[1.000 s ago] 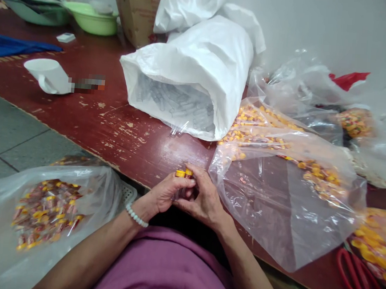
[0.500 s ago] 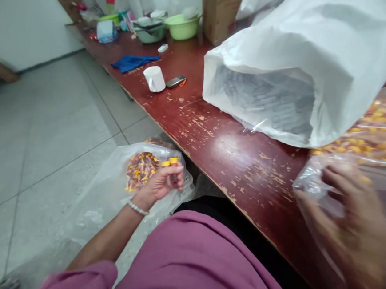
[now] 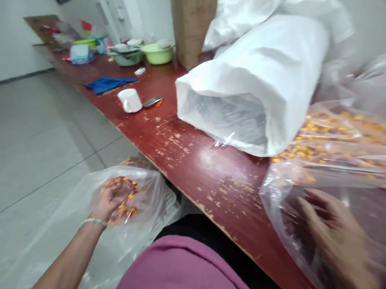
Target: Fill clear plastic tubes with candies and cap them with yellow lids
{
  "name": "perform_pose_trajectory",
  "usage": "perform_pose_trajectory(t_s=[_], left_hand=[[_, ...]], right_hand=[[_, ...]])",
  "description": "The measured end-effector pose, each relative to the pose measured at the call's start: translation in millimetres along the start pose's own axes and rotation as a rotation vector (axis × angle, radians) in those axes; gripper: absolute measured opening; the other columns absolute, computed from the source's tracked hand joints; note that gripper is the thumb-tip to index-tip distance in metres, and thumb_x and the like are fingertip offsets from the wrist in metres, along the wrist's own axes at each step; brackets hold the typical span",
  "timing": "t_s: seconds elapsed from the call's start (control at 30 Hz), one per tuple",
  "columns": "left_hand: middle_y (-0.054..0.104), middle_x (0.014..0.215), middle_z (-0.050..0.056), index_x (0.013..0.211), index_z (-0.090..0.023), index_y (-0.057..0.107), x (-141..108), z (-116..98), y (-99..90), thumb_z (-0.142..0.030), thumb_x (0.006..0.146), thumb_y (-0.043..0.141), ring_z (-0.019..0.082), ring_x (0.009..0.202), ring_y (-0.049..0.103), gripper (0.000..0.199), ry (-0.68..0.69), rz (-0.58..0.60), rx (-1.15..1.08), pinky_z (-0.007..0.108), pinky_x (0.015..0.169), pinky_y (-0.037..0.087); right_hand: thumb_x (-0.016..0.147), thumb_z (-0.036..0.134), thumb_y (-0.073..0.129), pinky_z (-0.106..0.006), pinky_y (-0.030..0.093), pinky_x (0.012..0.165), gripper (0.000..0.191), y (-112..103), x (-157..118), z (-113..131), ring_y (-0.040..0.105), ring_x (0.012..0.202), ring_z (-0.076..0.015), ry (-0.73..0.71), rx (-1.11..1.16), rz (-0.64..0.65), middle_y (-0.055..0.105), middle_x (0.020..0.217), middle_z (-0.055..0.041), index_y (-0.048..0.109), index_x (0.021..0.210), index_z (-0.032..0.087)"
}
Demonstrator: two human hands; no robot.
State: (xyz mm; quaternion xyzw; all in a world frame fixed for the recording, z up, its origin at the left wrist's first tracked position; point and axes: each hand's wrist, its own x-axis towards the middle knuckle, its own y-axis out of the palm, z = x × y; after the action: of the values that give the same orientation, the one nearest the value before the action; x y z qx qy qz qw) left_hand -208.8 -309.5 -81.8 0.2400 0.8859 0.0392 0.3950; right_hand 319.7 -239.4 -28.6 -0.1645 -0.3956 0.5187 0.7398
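My left hand (image 3: 111, 198) is down at a clear plastic bag (image 3: 85, 198) beside the bench, over a pile of small yellow-capped tubes (image 3: 127, 210). Its fingers look loosely spread, though blurred, and no tube shows gripped in them. On the right, my right hand (image 3: 333, 235) is at the mouth of another clear bag (image 3: 275, 204) lying on the bench. Its fingers are curved and apart, with nothing visible between them. Many yellow-capped pieces (image 3: 317, 127) lie deeper in that bag.
A white sack (image 3: 268, 70) lies on the red bench (image 3: 207, 177), its mouth showing clear tubes (image 3: 228, 116). Further along are a white mug (image 3: 130, 100), a dark device (image 3: 152, 102), a blue cloth (image 3: 109, 84), basins (image 3: 158, 55) and a cardboard box (image 3: 197, 29).
My left hand has moved down to the tube pile; the yellow-capped tubes it held no longer show in its fingers. My right hand remains by the bench bag. The camera view has shifted.
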Motion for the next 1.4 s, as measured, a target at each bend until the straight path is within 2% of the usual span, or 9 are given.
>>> perform_pose_trajectory(t_s=[0.13, 0.23, 0.4, 0.5, 0.57, 0.67, 0.87, 1.07, 1.4], left_hand=[[0.058, 0.060, -0.002, 0.081, -0.015, 0.056, -30.4, 19.1, 13.5, 0.004, 0.066, 0.052, 0.010, 0.045, 0.054, 0.025, 0.147, 0.025, 0.161, 0.017, 0.042, 0.043], [0.059, 0.073, -0.005, 0.091, -0.021, 0.059, -69.4, 31.2, 43.1, -0.005, 0.063, 0.068, 0.008, 0.059, 0.055, 0.033, 0.581, 0.231, 0.385, 0.015, 0.053, 0.044], [0.061, 0.093, 0.001, 0.107, -0.025, 0.061, -106.3, 42.0, 146.5, -0.010, 0.073, 0.061, 0.014, 0.084, 0.058, 0.038, 1.024, 0.636, 0.768, 0.021, 0.079, 0.046], [0.061, 0.109, 0.005, 0.108, -0.023, 0.065, -96.8, 54.1, 221.4, -0.004, 0.077, 0.048, 0.019, 0.101, 0.055, 0.040, 1.274, 0.887, 0.970, 0.029, 0.094, 0.040], [0.059, 0.112, 0.009, 0.112, -0.020, 0.064, -85.2, 64.1, 262.6, 0.000, 0.078, 0.040, 0.021, 0.105, 0.052, 0.047, 1.413, 0.922, 1.171, 0.033, 0.096, 0.039], [0.053, 0.123, 0.013, 0.108, -0.019, 0.066, -69.7, 74.4, 297.7, 0.000, 0.077, 0.043, 0.026, 0.112, 0.045, 0.043, 1.550, 0.954, 1.483, 0.039, 0.097, 0.038], [0.059, 0.108, 0.011, 0.111, -0.025, 0.065, -52.5, 65.1, 294.4, -0.008, 0.083, 0.044, 0.024, 0.099, 0.049, 0.039, 1.564, 1.012, 1.630, 0.036, 0.088, 0.039], [0.060, 0.095, 0.010, 0.112, -0.024, 0.060, -52.5, 51.8, 275.9, -0.017, 0.086, 0.045, 0.024, 0.088, 0.049, 0.031, 1.567, 0.847, 1.721, 0.037, 0.083, 0.036], [0.057, 0.095, 0.011, 0.091, -0.018, 0.056, -66.0, 54.5, 260.9, -0.015, 0.078, 0.054, 0.026, 0.095, 0.050, 0.013, 1.406, 0.918, 1.449, 0.040, 0.090, 0.038]], right_hand=[[0.084, 0.044, 0.052, -0.027, 0.051, 0.053, 0.031, -7.8, 3.5, 18.3, 0.063, 0.069, -0.0165, -0.033, -0.030, -0.079, 0.066, 0.098, -0.0073, 0.065, 0.100, 0.021], [0.085, 0.033, 0.056, -0.027, 0.052, 0.057, 0.021, -7.4, 9.5, 37.0, 0.064, 0.075, -0.0164, -0.181, -0.029, -0.137, 0.067, 0.098, -0.0056, 0.064, 0.102, 0.023], [0.089, 0.018, 0.045, -0.035, 0.051, 0.086, 0.025, 39.0, 47.0, 84.2, 0.062, 0.095, -0.0192, -0.440, 0.091, 0.023, 0.064, 0.103, -0.0084, 0.061, 0.108, 0.021], [0.090, 0.016, 0.040, -0.031, 0.048, 0.090, 0.032, 86.9, 84.4, 109.2, 0.059, 0.101, -0.0193, -0.295, 0.014, 0.223, 0.061, 0.109, -0.0107, 0.058, 0.116, 0.016], [0.093, 0.023, 0.039, -0.033, 0.046, 0.091, 0.035, 116.0, 106.1, 119.5, 0.059, 0.102, -0.0210, -0.155, -0.074, 0.289, 0.061, 0.110, -0.0114, 0.052, 0.125, 0.017], [0.095, 0.031, 0.037, -0.036, 0.047, 0.083, 0.036, 145.8, 122.2, 124.5, 0.061, 0.096, -0.0235, -0.073, -0.127, 0.318, 0.060, 0.107, -0.0130, 0.051, 0.127, 0.020], [0.092, 0.031, 0.041, -0.038, 0.046, 0.081, 0.029, 160.8, 115.6, 118.3, 0.060, 0.095, -0.0255, -0.022, -0.166, 0.373, 0.054, 0.110, -0.0149, 0.056, 0.114, 0.020], [0.086, 0.016, 0.043, -0.039, 0.042, 0.090, 0.042, 154.5, 107.8, 114.1, 0.054, 0.105, -0.0263, -0.037, -0.087, 0.399, 0.053, 0.116, -0.0208, 0.042, 0.127, 0.008], [0.080, 0.016, 0.042, -0.034, 0.045, 0.083, 0.049, 146.6, 81.4, 114.2, 0.055, 0.086, -0.0175, -0.138, 0.205, 0.404, 0.059, 0.093, -0.0071, 0.038, 0.129, 0.012]])
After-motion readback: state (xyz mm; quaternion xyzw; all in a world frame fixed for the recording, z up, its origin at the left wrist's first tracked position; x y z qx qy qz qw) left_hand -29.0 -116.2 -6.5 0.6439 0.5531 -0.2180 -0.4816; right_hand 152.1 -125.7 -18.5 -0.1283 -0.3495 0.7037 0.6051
